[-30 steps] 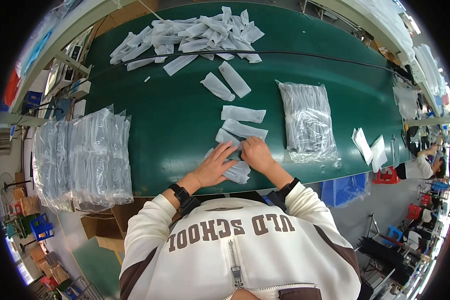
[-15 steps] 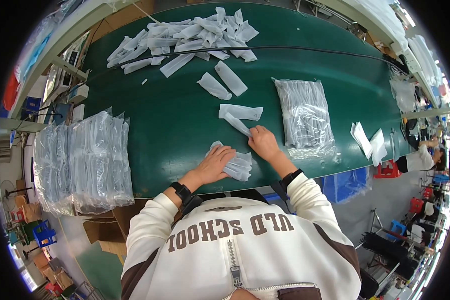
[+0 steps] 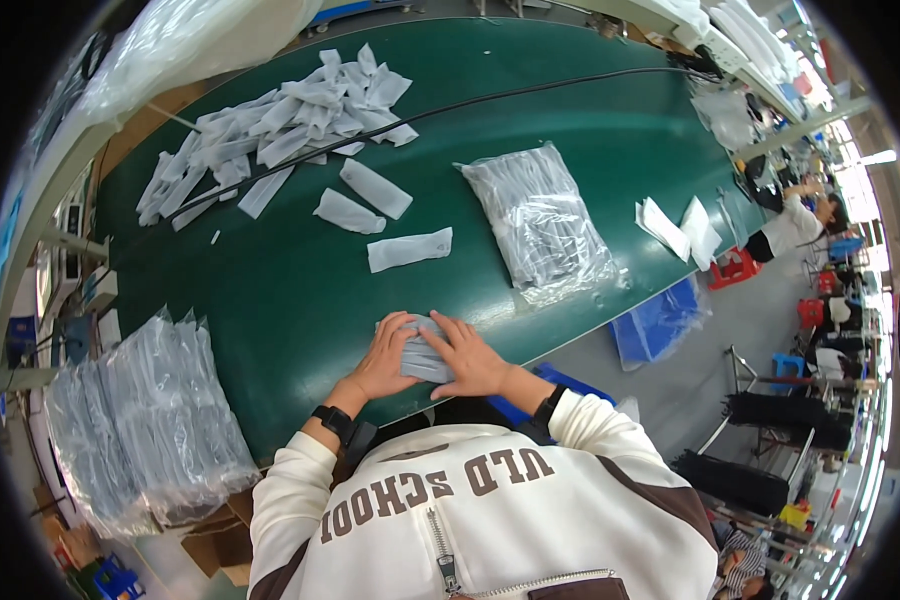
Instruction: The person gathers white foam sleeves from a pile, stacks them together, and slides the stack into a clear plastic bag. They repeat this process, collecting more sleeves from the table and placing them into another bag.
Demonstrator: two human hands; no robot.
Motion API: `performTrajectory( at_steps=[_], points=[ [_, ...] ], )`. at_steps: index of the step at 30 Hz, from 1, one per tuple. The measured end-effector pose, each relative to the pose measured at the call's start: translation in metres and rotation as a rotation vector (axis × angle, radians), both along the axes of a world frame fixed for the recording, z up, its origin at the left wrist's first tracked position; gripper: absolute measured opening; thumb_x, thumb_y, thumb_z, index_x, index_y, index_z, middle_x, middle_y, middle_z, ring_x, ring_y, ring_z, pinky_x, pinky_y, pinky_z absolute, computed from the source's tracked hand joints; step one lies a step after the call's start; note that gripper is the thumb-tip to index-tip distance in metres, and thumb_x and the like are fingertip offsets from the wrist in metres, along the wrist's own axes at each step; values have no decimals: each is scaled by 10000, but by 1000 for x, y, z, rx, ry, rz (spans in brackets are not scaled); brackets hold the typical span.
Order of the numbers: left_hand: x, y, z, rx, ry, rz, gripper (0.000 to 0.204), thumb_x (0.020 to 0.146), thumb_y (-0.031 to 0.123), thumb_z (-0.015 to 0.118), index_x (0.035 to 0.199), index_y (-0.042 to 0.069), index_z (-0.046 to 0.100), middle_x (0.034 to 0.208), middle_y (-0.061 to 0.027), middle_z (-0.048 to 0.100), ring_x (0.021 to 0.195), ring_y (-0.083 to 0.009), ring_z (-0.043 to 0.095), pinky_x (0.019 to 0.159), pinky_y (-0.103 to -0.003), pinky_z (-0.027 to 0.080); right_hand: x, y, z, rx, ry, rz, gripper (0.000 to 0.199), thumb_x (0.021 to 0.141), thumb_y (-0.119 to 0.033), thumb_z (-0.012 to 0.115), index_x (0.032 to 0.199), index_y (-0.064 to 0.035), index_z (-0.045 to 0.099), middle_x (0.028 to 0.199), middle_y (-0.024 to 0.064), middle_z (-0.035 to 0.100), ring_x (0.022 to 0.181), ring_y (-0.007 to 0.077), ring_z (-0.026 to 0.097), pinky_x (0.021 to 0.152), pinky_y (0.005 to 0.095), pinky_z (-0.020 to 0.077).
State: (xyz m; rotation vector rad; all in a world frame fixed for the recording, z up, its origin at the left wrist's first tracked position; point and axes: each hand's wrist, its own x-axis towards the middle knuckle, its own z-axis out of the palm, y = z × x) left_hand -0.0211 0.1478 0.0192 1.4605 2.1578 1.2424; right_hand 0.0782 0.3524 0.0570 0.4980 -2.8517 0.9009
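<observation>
Both hands press together around a small stack of clear flat packets [image 3: 422, 357] at the near edge of the green table [image 3: 270, 290]: left hand [image 3: 382, 355] cupping its left side, right hand [image 3: 470, 358] its right. One loose packet [image 3: 408, 249] lies farther off.

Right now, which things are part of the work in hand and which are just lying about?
In hand:
- small stack of pouches, pressed between left hand and right hand
- loose pouches beyond
- far heap

Lying about:
- bagged bundle
- big bags
- black cable
</observation>
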Motion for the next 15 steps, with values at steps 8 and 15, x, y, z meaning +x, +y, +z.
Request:
performTrajectory(
  at_steps=[8,15],
  points=[
    [0,12,-7,146,-55,138,708,612,59,656,1281,32,424,1327,-200,445,1289,-417,396,1113,-490,327,-10,-12,-31,39,38,-134,951,674,-303,832,1464,-52,366,1286,251,432,1157,448,444,994,538,384],
    [-3,30,3,164,-204,104,563,706,64,659,1236,10,476,1269,-205,487,1213,-408,445,1079,-468,354,9,9,-30,-197,-98,-173,868,693,-259,841,1434,-59,436,1196,226,474,1113,424,478,968,461,429]
  ],
)
